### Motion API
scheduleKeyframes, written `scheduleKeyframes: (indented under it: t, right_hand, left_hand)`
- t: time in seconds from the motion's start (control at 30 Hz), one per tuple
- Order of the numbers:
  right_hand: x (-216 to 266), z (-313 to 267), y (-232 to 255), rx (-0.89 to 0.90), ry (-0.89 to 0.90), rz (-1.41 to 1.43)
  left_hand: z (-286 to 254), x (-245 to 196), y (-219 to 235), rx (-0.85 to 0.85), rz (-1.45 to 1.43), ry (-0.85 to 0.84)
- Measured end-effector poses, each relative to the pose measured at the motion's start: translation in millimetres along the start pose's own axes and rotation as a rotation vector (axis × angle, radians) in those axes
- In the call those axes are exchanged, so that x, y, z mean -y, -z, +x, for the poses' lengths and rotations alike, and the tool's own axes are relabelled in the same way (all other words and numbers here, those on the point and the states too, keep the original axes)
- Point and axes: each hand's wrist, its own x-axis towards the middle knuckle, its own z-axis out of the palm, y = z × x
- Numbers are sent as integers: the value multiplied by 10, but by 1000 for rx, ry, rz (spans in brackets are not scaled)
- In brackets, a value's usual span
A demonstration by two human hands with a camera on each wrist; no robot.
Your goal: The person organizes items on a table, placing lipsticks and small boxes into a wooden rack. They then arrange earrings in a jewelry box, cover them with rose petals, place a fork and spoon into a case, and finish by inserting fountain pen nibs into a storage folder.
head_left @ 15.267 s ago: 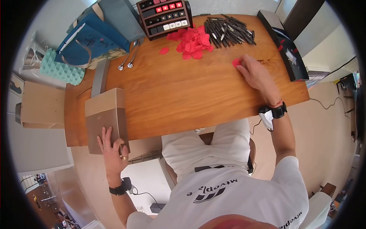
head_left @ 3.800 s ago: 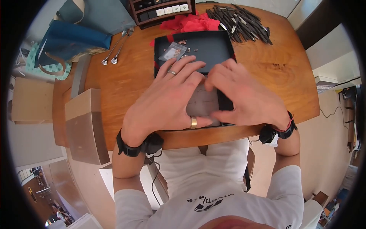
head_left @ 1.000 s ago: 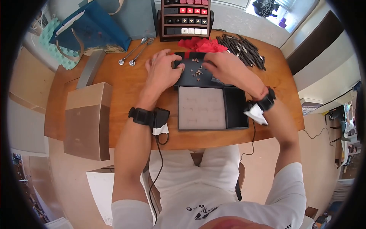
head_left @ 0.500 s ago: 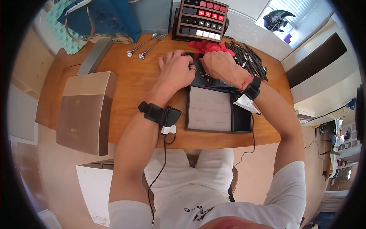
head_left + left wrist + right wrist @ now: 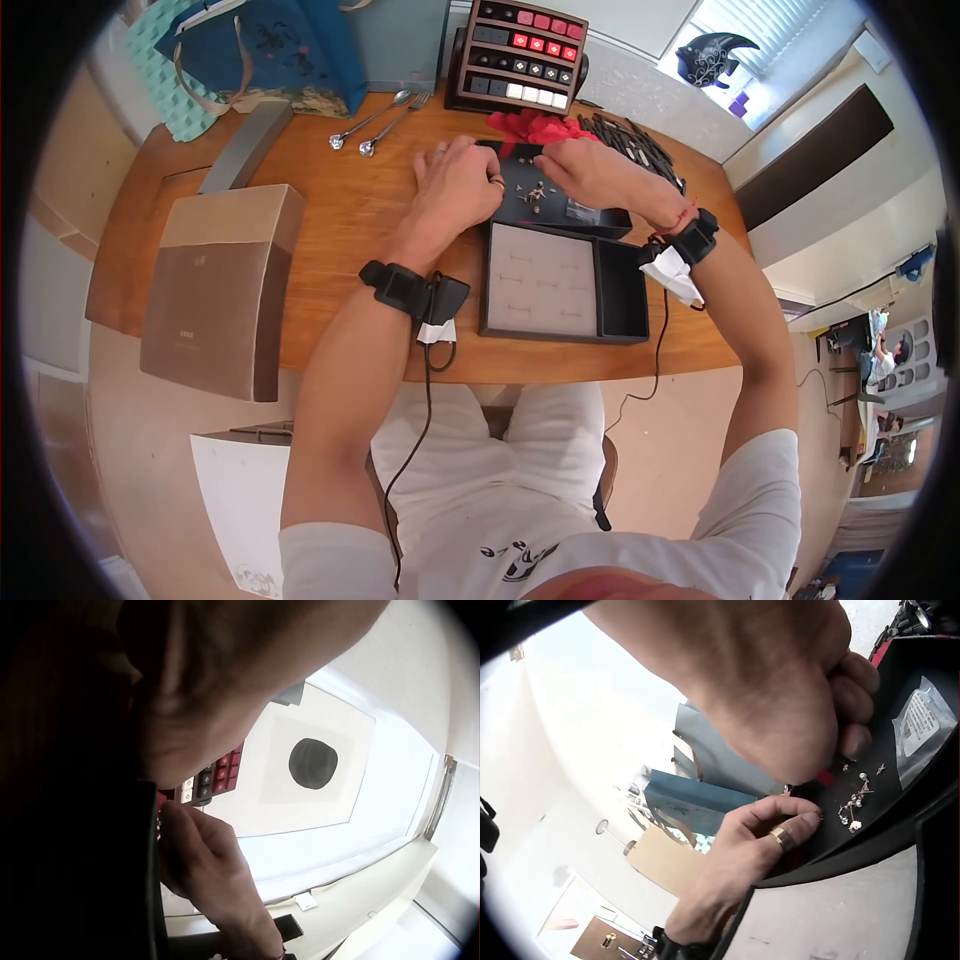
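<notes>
A shallow black tray (image 5: 516, 208) with red ribbon lies beyond a black jewelry box (image 5: 541, 281) with a pale slotted insert. Several small earrings (image 5: 853, 804) with stones and thin metal stems are scattered in the tray. My left hand (image 5: 459, 188) is at the tray's left edge, thumb and index fingertips together; I cannot tell whether they hold anything. Over the tray's far right part is my right hand (image 5: 598, 178), fingers curled, its pinch mostly hidden by the hand itself. A small pinkish piece, perhaps an earring, shows beneath it in the right wrist view.
A clear plastic bag (image 5: 921, 727) lies in the tray. Behind are red petals (image 5: 535, 128), black pen-like sticks (image 5: 640, 150) and a rack of small cubes (image 5: 520, 58). To the left are a spoon (image 5: 370, 119), a fork (image 5: 396, 125), a brown box (image 5: 218, 290) and blue bags (image 5: 300, 65).
The jewelry box and tray have come into use before me. Both hands left the box insert for the tray. In the last half second my right hand has shifted slightly right, away from my left.
</notes>
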Motion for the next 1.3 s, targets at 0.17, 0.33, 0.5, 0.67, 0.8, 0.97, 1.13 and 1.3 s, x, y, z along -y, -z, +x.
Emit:
scheduleKeyframes:
  t: [0.17,0.33,0.5,0.67,0.8,0.97,1.13,1.3]
  right_hand:
    - [99,-133,88,21,-50,0]
    - [118,-286,194,-14,-378,-202]
    - [110,-342,89,108,-438,-176]
    - [-58,-478,0,-23,-465,-143]
    - [-199,-840,52,-457,-444,91]
    - [-205,-1087,-23,-814,-392,363]
    - [31,-1177,68,-1013,-321,557]
    - [60,-1209,57,-1170,-132,300]
  left_hand:
    - [11,19,-16,-29,-2,-26]
    - [75,37,-18,-218,-94,-10]
    - [50,-65,203,-81,-162,169]
    - [84,-91,187,79,-165,216]
    - [64,-64,174,3,-224,150]
    - [-5,-327,346,-158,-349,113]
    - [-138,-490,256,-203,-611,38]
    - [-181,-444,201,-174,-794,-74]
